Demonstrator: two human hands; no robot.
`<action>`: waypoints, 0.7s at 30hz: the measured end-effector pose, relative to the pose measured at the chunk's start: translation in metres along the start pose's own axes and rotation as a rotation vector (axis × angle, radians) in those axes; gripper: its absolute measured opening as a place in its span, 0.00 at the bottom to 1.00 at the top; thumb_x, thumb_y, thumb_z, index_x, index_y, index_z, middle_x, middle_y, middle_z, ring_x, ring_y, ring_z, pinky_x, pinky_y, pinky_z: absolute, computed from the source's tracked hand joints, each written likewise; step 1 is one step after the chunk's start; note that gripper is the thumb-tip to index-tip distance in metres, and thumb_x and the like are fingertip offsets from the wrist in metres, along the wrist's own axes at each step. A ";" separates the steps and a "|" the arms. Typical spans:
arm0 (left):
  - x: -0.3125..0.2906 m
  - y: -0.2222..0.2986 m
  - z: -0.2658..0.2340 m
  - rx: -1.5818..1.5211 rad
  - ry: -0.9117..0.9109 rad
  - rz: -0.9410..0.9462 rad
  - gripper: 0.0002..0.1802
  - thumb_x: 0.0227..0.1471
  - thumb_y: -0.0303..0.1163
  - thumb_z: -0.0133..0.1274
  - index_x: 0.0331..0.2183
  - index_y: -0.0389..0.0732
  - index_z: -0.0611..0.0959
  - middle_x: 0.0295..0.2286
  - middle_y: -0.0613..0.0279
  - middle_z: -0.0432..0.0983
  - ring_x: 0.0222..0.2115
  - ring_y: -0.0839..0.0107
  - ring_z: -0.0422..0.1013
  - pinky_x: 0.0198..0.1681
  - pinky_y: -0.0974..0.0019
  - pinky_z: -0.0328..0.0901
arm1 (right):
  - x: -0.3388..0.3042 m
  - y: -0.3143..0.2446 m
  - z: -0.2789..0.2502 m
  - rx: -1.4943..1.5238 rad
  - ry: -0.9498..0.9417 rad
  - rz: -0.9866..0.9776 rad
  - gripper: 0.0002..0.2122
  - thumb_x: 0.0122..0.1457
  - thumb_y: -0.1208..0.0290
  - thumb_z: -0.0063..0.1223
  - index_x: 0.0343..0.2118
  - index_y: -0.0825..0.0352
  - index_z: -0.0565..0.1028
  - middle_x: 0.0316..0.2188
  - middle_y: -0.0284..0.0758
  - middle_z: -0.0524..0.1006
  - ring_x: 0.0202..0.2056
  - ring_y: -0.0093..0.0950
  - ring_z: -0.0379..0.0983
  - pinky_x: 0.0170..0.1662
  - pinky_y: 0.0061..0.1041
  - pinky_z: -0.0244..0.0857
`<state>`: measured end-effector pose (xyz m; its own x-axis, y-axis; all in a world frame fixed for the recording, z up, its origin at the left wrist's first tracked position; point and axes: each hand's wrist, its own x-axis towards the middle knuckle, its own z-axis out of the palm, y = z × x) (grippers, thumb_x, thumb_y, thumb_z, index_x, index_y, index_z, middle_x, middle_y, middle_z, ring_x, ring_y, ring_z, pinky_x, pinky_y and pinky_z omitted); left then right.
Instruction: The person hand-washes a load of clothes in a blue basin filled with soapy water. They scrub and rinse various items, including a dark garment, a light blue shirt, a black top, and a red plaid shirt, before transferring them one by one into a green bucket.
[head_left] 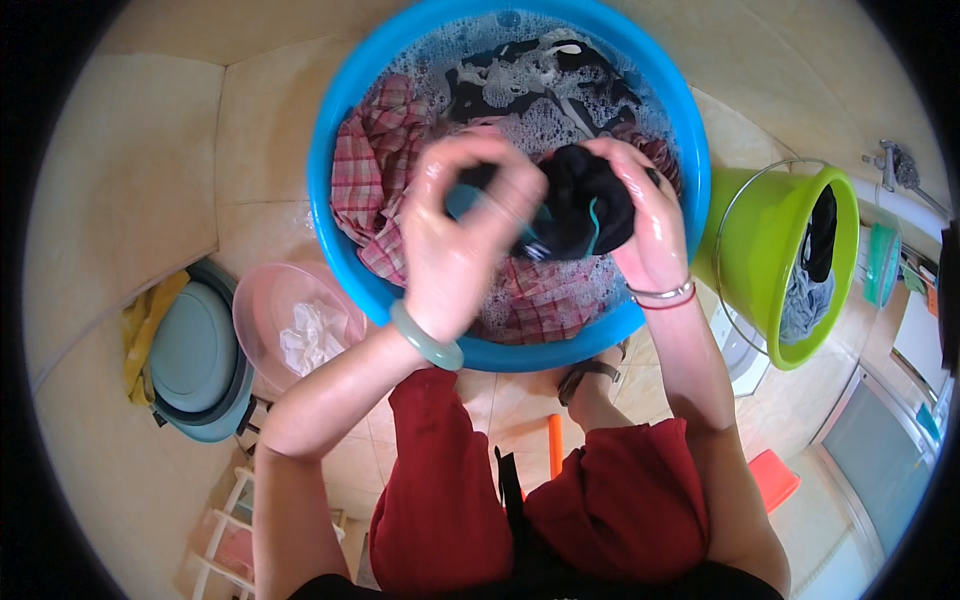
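Observation:
A small black cloth piece with teal trim [580,195], its exact kind unclear, is held above the soapy water in a large blue tub [322,185]. My right hand [648,220] grips its right side, fingers partly hidden behind it. On the left, my left hand [450,215] is somewhat blurred, thumb and fingers curled together at the cloth's left edge. Below and around my hands lies a wet red-and-white plaid garment [360,165]. Dark clothing [480,95] floats in suds toward the tub's far side.
A tilted lime-green bucket [745,225] with clothes inside is on the right. Left of the tub, a pink basin [255,300] holds white cloth. Beside it are a grey-blue basin [195,345] and yellow cloth [148,320]. My knees [440,470] are close to the tub.

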<state>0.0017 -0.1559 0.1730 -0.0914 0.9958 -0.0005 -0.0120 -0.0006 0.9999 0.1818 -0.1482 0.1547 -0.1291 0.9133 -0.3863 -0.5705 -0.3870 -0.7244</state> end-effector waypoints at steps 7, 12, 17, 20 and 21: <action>0.011 -0.004 -0.022 -1.039 -0.060 -0.959 0.29 0.63 0.52 0.41 0.55 0.41 0.73 0.52 0.55 0.72 0.54 0.57 0.67 0.60 0.49 0.58 | -0.023 -0.021 0.002 -0.220 -0.259 -0.240 0.41 0.47 0.77 0.58 0.66 0.68 0.52 0.66 0.44 0.55 0.67 0.37 0.47 0.68 0.36 0.38; 0.012 0.008 -0.016 -1.099 0.049 -0.934 0.33 0.60 0.58 0.42 0.53 0.40 0.75 0.51 0.55 0.73 0.53 0.58 0.69 0.59 0.54 0.60 | -0.043 -0.011 -0.008 0.083 -0.339 0.164 0.44 0.42 0.82 0.58 0.66 0.66 0.52 0.62 0.38 0.60 0.62 0.30 0.57 0.63 0.30 0.53; 0.002 0.030 0.005 -1.020 -0.185 -0.782 0.27 0.62 0.49 0.44 0.54 0.40 0.71 0.50 0.57 0.73 0.52 0.61 0.69 0.58 0.54 0.62 | -0.057 -0.037 -0.019 -0.068 -0.191 -0.050 0.31 0.44 0.82 0.60 0.56 0.67 0.66 0.53 0.34 0.67 0.58 0.28 0.61 0.61 0.26 0.55; -0.008 0.053 0.025 -0.714 -0.313 -0.820 0.22 0.62 0.41 0.47 0.54 0.43 0.72 0.50 0.60 0.73 0.51 0.64 0.70 0.55 0.56 0.65 | -0.071 -0.070 -0.020 -0.464 -0.152 -0.284 0.32 0.46 0.75 0.66 0.57 0.65 0.66 0.54 0.34 0.67 0.61 0.28 0.56 0.64 0.27 0.47; -0.008 0.061 0.036 -0.617 -0.316 -0.809 0.23 0.61 0.41 0.49 0.54 0.43 0.71 0.50 0.60 0.73 0.51 0.64 0.70 0.54 0.56 0.65 | -0.076 -0.076 -0.024 -0.503 -0.092 -0.281 0.31 0.48 0.76 0.64 0.57 0.66 0.67 0.54 0.33 0.68 0.58 0.26 0.59 0.62 0.27 0.51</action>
<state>0.0372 -0.1604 0.2347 0.4309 0.6994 -0.5703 -0.4645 0.7137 0.5243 0.2545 -0.1909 0.2258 -0.1118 0.9881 -0.1053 -0.1406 -0.1207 -0.9827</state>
